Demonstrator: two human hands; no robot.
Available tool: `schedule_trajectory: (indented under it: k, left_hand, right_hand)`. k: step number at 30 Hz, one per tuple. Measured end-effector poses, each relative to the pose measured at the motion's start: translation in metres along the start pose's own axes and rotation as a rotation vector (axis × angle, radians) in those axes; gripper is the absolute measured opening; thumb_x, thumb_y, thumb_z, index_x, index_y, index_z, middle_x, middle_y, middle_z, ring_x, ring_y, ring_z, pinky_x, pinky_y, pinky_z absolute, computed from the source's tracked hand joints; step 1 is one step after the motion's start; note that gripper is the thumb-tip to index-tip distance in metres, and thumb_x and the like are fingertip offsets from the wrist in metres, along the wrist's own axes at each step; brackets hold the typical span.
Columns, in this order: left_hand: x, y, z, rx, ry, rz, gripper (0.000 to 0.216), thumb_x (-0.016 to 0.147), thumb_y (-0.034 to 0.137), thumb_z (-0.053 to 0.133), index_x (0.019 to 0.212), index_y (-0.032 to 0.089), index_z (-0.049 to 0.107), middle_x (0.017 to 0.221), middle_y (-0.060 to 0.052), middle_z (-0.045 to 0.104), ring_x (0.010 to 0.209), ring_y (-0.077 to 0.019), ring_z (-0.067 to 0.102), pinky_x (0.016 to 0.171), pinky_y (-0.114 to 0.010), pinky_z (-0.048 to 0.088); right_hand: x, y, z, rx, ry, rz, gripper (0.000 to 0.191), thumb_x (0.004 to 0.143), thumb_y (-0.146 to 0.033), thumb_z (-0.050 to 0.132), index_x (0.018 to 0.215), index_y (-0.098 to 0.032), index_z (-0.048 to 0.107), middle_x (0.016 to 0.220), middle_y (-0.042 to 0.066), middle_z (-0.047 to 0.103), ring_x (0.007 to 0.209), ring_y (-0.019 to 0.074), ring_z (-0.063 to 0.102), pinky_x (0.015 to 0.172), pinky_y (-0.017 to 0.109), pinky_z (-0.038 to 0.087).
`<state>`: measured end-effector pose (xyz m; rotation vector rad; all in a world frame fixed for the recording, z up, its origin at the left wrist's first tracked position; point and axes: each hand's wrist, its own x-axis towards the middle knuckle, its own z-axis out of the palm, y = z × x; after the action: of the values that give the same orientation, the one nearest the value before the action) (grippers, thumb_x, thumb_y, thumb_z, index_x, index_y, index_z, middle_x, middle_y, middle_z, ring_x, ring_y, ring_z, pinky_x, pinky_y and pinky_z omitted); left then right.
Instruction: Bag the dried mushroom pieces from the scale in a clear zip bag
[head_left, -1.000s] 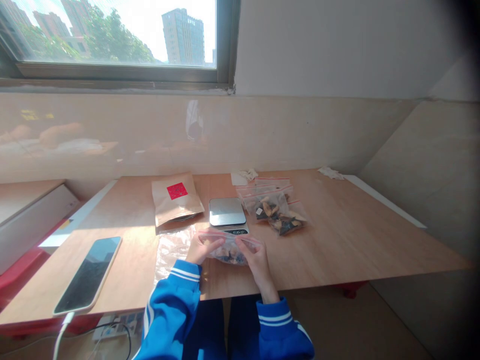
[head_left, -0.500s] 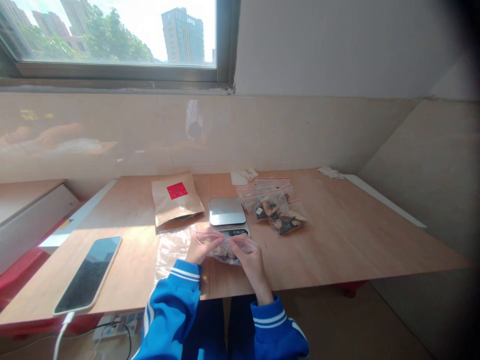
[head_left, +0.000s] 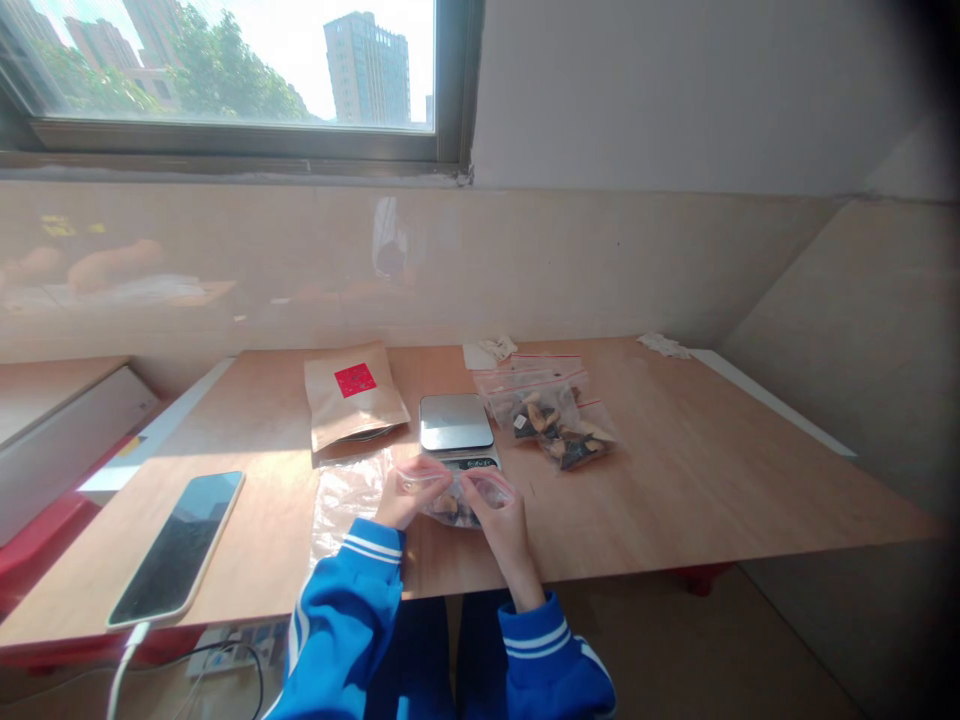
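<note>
Head view, quick note: my left hand (head_left: 405, 497) and right hand (head_left: 504, 520) are both closed, pinching the red-edged top of a zip bag (head_left: 457, 508) of dark and tan pieces, just in front of the digital scale (head_left: 456, 422) on the wooden tabletop (head_left: 675, 490). Right of the scale lie filled zip bags (head_left: 553, 422); left of it, a kraft pouch (head_left: 354, 395) and phone (head_left: 176, 550). A window (head_left: 225, 70) sits beyond it, above a tiled wall (head_left: 600, 270).

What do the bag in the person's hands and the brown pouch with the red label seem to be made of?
The zip bag looks like clear, glossy plastic: it shines and shows the pieces inside. The brown pouch looks like matte kraft paper, from its dull surface, though any inner lining cannot be seen.
</note>
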<state>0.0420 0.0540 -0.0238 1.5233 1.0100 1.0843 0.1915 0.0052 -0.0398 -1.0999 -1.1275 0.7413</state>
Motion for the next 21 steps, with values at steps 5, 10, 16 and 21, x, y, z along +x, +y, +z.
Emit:
schedule_trajectory:
  k: [5, 10, 16, 21]
  left_hand:
    - [-0.0017, 0.0021, 0.0000, -0.003, -0.012, 0.008, 0.030, 0.069, 0.041, 0.075, 0.078, 0.013, 0.069, 0.078, -0.008, 0.069, 0.079, -0.0204, 0.064, 0.078, -0.034, 0.052]
    - [-0.0024, 0.0039, 0.0003, -0.016, -0.052, 0.025, 0.031, 0.070, 0.042, 0.074, 0.076, 0.013, 0.066, 0.077, -0.008, 0.068, 0.076, -0.0186, 0.063, 0.075, -0.032, 0.053]
    - [-0.0028, 0.0073, 0.0017, -0.012, -0.044, 0.019, 0.032, 0.069, 0.043, 0.075, 0.074, 0.013, 0.066, 0.074, -0.007, 0.067, 0.073, -0.0178, 0.062, 0.073, -0.031, 0.052]
    - [-0.0035, 0.0066, 0.0002, -0.047, -0.009, -0.008, 0.029, 0.069, 0.040, 0.075, 0.074, 0.013, 0.069, 0.075, -0.007, 0.069, 0.075, -0.0193, 0.064, 0.075, -0.032, 0.052]
  right_hand:
    - [-0.0004, -0.0030, 0.0007, 0.004, -0.026, -0.006, 0.019, 0.081, -0.036, 0.065, 0.086, -0.019, 0.069, 0.085, 0.005, 0.069, 0.085, 0.0199, 0.064, 0.080, 0.031, 0.051]
    - [-0.0004, -0.0017, 0.0036, -0.019, -0.011, -0.024, 0.015, 0.081, -0.033, 0.065, 0.082, -0.019, 0.069, 0.081, 0.004, 0.068, 0.079, 0.0184, 0.063, 0.075, 0.030, 0.051]
    - [-0.0009, 0.0016, 0.0056, -0.049, 0.004, -0.072, 0.015, 0.082, -0.033, 0.065, 0.081, -0.019, 0.070, 0.078, 0.004, 0.067, 0.077, 0.0183, 0.063, 0.073, 0.030, 0.051]
    - [-0.0035, -0.0033, 0.0085, -0.043, 0.031, -0.100, 0.013, 0.084, -0.032, 0.064, 0.081, -0.021, 0.071, 0.078, 0.003, 0.067, 0.077, 0.0184, 0.063, 0.074, 0.031, 0.051]
